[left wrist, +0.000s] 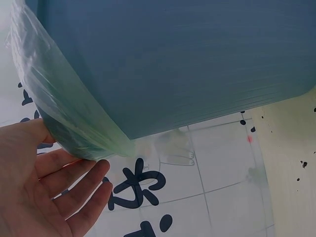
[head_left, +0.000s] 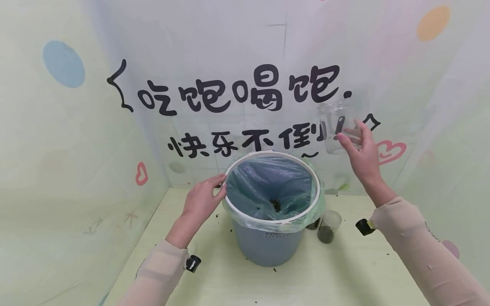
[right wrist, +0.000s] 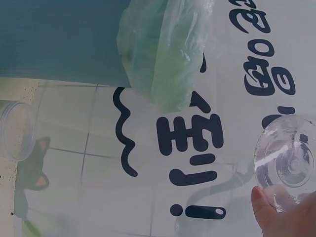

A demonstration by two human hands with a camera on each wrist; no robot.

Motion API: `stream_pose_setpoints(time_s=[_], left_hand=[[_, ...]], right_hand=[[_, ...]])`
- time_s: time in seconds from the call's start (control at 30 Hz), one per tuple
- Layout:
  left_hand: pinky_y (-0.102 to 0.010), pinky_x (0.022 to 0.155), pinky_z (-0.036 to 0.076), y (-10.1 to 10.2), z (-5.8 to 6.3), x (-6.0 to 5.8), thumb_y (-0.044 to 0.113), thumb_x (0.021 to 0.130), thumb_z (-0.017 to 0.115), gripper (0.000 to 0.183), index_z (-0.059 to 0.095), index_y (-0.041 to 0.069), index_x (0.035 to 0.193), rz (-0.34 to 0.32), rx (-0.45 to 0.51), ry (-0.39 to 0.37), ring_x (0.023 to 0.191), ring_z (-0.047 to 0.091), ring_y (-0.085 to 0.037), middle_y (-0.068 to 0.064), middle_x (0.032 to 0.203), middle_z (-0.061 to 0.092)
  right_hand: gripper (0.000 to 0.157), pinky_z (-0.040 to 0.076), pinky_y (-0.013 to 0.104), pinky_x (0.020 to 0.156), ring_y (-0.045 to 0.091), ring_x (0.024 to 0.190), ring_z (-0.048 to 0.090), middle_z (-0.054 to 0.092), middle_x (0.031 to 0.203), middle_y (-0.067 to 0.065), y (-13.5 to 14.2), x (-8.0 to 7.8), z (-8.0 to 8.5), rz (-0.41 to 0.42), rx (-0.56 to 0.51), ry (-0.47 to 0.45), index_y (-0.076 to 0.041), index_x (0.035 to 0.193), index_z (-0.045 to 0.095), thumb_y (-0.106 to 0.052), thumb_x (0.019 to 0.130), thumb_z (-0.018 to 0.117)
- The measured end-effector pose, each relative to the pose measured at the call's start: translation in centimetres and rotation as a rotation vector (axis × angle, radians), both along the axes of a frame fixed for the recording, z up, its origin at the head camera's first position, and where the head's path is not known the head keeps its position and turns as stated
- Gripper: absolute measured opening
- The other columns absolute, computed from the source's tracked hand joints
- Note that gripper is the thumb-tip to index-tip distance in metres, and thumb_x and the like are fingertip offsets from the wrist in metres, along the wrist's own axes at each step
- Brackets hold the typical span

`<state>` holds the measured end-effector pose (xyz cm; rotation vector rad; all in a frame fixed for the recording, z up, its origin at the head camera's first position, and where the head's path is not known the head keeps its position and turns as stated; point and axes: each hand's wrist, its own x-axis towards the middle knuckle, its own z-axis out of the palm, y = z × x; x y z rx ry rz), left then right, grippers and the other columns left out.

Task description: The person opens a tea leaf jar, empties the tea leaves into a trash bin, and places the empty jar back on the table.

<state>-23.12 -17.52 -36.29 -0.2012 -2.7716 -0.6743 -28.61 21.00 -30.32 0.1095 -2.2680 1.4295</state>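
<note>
A blue trash bin point(head_left: 264, 248) stands on the table, lined with a thin green plastic bag point(head_left: 245, 180) that folds out over its white rim ring point(head_left: 319, 191). Inside the bag lies a small heap of dark crumbs point(head_left: 275, 205). My left hand point(head_left: 203, 195) holds the bin's rim at the left side, with fingers against the overhanging bag in the left wrist view. To the right of the bin and above rim height, my right hand point(head_left: 365, 159) grips a clear jar point(head_left: 332, 138). The jar is see-through, and its round base point(right wrist: 291, 163) shows in the right wrist view.
Right beside the bin stands another clear jar point(head_left: 329, 227) with dark contents, and a further dark-filled container point(head_left: 314, 224) is partly hidden behind the bin. Dark specks point(left wrist: 304, 164) are scattered over the pale table point(head_left: 191, 282). A printed wall sheet point(head_left: 214, 38) hangs behind.
</note>
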Motion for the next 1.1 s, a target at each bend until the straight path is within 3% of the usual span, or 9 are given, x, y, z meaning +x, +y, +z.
stream_pose_setpoints(time_s=[0.3, 0.57, 1.1], left_hand=[[-0.026, 0.044, 0.030, 0.0, 0.1, 0.0, 0.026, 0.097, 0.059, 0.041, 0.062, 0.016, 0.137, 0.002, -0.006, 0.000, 0.045, 0.033, -0.012, -0.008, 0.123, 0.072], [-0.026, 0.045, 0.031, 0.0, 0.1, 0.0, 0.026, 0.097, 0.059, 0.042, 0.061, 0.016, 0.137, 0.006, -0.003, -0.012, 0.047, 0.039, -0.014, -0.007, 0.125, 0.071], [-0.026, 0.044, 0.030, 0.1, 0.2, 0.1, 0.026, 0.097, 0.060, 0.042, 0.061, 0.015, 0.137, 0.010, -0.005, -0.013, 0.045, 0.035, -0.013, -0.008, 0.126, 0.070]], right_hand=[[0.071, 0.042, 0.059, 0.111, 0.036, 0.137, 0.049, 0.048, 0.152, 0.015, 0.7, -0.1, -0.5, -0.019, -0.040, -0.007, -0.025, 0.158, 0.024, -0.049, 0.098, 0.054], [0.071, 0.041, 0.055, 0.112, 0.038, 0.137, 0.047, 0.045, 0.153, 0.017, 1.5, -0.2, -1.2, -0.037, -0.076, -0.015, -0.022, 0.158, 0.022, -0.047, 0.099, 0.052], [0.068, 0.040, 0.053, 0.113, 0.036, 0.136, 0.048, 0.046, 0.150, 0.017, 2.7, -0.4, -2.5, -0.092, -0.111, -0.017, -0.027, 0.158, 0.023, -0.048, 0.100, 0.051]])
